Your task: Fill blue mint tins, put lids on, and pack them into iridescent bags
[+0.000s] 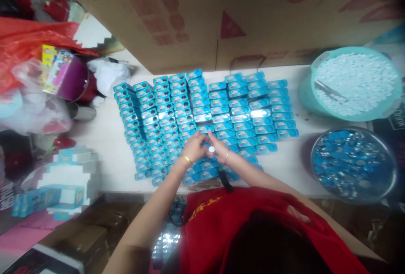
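Several rows of small blue tins (202, 113) lie packed side by side on a white table (107, 151). Both my hands meet over the near middle rows. My left hand (195, 146), with a gold bangle on the wrist, has its fingers curled down onto a tin. My right hand (218, 147) is pinched around a small white round piece (211, 149) just beside the left hand. What the left fingers hold is hidden.
A teal tub (354, 113) of small white pieces stands at the right, and a metal bowl (392, 172) of blue pieces sits nearer. A big cardboard box (196, 16) rises behind the tins. Bags, a purple cup (76, 82) and boxes crowd the left.
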`<state>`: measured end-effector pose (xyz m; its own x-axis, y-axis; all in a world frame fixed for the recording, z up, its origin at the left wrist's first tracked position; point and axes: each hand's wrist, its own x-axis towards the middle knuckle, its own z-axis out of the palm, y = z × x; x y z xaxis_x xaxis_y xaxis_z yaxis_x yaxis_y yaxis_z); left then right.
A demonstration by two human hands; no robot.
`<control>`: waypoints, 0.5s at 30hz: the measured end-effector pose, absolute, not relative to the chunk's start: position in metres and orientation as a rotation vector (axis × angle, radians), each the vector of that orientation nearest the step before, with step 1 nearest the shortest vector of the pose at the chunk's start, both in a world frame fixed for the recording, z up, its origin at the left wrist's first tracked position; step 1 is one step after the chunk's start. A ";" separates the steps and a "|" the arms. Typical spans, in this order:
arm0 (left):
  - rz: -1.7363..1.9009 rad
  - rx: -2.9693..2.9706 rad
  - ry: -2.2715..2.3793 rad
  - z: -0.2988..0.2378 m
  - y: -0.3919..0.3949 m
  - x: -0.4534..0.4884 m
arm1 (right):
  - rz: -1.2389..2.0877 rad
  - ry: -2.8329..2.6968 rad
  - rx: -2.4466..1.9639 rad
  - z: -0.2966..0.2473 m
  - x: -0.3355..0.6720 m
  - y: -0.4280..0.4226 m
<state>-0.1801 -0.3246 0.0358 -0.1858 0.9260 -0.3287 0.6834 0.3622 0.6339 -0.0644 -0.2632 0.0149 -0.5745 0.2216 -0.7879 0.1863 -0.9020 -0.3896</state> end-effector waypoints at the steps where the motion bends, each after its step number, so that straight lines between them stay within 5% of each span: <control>1: 0.481 1.362 1.969 0.034 -0.325 -0.178 | 2.651 -0.704 -1.453 0.015 -0.066 -0.263; 6: 0.476 0.979 2.331 0.015 -0.304 -0.211 | 2.638 -0.573 -1.401 0.012 -0.069 -0.254; 15: -0.357 0.898 2.332 0.007 -0.265 -0.250 | 2.674 -0.357 -1.388 0.010 -0.067 -0.245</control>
<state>-0.2500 -0.2648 0.0070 -0.5861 0.5146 -0.6259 0.6784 0.7340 -0.0318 -0.0671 -0.2453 0.0099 -0.5767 0.2021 -0.7916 0.0128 -0.9666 -0.2561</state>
